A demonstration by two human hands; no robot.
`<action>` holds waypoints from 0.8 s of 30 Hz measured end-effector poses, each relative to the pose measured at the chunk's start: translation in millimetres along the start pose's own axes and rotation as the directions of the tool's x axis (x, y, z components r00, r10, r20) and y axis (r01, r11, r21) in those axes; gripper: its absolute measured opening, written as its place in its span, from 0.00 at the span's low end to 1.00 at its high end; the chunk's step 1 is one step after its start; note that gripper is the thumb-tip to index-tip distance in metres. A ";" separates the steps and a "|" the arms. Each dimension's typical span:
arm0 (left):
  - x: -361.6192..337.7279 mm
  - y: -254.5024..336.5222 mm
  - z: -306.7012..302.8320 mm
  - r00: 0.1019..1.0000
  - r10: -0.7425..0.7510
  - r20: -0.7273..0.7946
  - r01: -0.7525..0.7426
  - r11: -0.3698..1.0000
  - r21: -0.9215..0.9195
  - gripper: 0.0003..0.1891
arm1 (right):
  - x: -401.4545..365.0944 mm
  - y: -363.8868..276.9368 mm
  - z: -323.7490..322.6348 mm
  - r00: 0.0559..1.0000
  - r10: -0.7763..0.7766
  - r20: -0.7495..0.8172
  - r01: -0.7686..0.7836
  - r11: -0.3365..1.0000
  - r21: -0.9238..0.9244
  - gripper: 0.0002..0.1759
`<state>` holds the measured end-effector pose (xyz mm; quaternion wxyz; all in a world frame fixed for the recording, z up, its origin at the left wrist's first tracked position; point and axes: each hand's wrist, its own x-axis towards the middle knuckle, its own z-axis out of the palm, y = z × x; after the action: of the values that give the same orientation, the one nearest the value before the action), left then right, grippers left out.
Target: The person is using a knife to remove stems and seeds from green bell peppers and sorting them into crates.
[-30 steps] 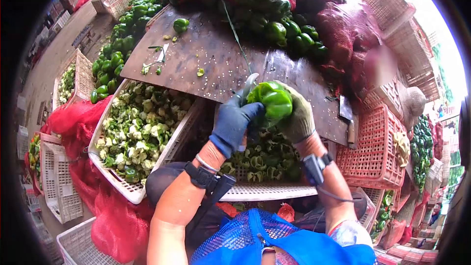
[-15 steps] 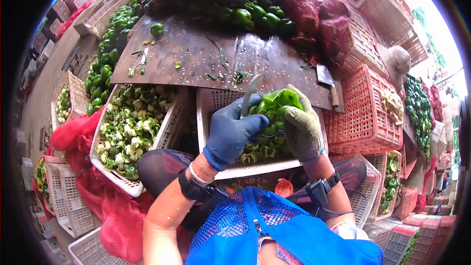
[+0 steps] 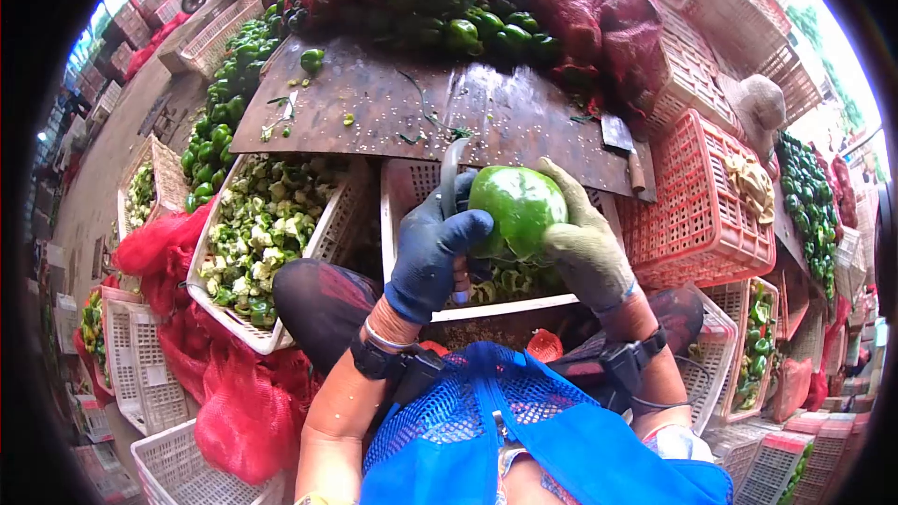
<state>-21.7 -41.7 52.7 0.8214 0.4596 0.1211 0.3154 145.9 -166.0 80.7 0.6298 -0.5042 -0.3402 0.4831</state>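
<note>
While a glossy green bell pepper (image 3: 517, 208) is held over a white plastic crate (image 3: 510, 308), gripped at one side by the pale-gloved right hand (image 3: 597, 248), a curved metal knife (image 3: 451, 170) is clasped by the blue-gloved left hand (image 3: 423, 257). If the slick skin slips, fingers could be nicked (the blade is bare and close). Where a ragged, opened side was shown earlier, a smooth one is seen now; the blade is held more upright.
</note>
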 end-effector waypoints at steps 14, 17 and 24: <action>-6.6 -9.6 13.8 0.952 0.304 -0.031 -0.209 0.724 0.657 0.20 | -2.0 87.9 -72.5 0.978 0.026 -0.205 0.031 0.962 0.271 0.38; 11.2 -49.1 0.4 0.955 0.217 -0.204 -0.021 0.734 0.679 0.21 | 20.3 13.7 -8.1 0.939 -0.239 0.247 0.283 0.945 -0.162 0.32; 10.2 -66.8 -13.2 0.932 0.133 -0.337 0.078 0.835 0.545 0.16 | 28.3 54.1 -9.2 0.950 -0.310 0.032 0.307 0.949 0.070 0.62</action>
<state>6.9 -51.6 -9.2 0.6135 0.6116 0.3483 0.3581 148.5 -140.7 24.5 0.7062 -0.4139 -0.4123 0.4000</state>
